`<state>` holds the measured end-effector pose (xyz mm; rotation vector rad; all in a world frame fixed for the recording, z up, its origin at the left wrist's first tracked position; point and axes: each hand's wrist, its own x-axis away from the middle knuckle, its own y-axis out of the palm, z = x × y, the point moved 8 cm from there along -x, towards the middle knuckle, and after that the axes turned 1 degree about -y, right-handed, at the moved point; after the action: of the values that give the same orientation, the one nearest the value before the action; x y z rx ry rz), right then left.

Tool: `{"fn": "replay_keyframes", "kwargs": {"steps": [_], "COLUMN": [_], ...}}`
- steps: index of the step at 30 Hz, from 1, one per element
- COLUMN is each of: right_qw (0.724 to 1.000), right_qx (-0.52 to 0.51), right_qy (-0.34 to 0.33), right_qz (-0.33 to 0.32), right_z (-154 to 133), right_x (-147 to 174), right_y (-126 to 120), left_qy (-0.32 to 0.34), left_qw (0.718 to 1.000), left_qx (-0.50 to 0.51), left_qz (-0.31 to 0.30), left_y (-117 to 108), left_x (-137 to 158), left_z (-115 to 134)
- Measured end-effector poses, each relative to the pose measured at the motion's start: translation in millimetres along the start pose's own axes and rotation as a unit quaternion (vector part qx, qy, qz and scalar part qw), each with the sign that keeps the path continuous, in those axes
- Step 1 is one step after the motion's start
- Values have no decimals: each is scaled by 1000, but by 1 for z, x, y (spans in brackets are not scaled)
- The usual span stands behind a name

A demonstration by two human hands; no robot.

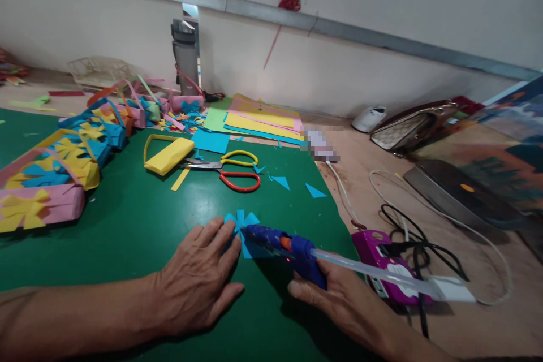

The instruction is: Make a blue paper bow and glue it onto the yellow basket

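Note:
My right hand (pixel 335 294) grips a blue hot glue gun (pixel 292 246) with a lit red light and a long clear glue stick out of its back. Its nozzle points at the middle of a blue paper flower (pixel 240 218) on the green mat. My left hand (pixel 207 271) lies flat with fingers stretched, the fingertips at the flower's left edge. Beyond them lie scissors (pixel 220 165) with one yellow and one red handle, spread apart. A small yellow paper basket (pixel 169 156) with a handle touches the blade area.
Finished paper baskets with flowers (pixel 46 203) line the left side. Coloured paper sheets (pixel 258 119) are stacked at the back, near a grey bottle (pixel 185 56). On the right are a purple power strip (pixel 384 263), black cords, a dark case (pixel 462 189) and a purse (pixel 413 127).

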<state>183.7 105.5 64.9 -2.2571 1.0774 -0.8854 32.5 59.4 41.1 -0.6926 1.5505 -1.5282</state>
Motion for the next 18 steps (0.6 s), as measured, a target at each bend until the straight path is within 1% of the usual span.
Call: {"fn": "replay_keyframes", "kwargs": {"steps": [4, 9, 18], "right_qw": [1000, 1000, 998], "right_qx": [7, 16, 20], "right_qy": [5, 16, 57], "right_qz": [11, -7, -11], "right_z": [2, 5, 15], "right_x": [-2, -3, -2], "right_y": [-1, 1, 3], "left_qy": [-1, -1, -6], "left_qw": [1000, 1000, 1000], "left_qx": [-1, -3, -2], "left_qz": [1, 7, 9], "left_y": [-1, -3, -2], "left_x": [0, -1, 0], "left_z": [0, 0, 0]}}
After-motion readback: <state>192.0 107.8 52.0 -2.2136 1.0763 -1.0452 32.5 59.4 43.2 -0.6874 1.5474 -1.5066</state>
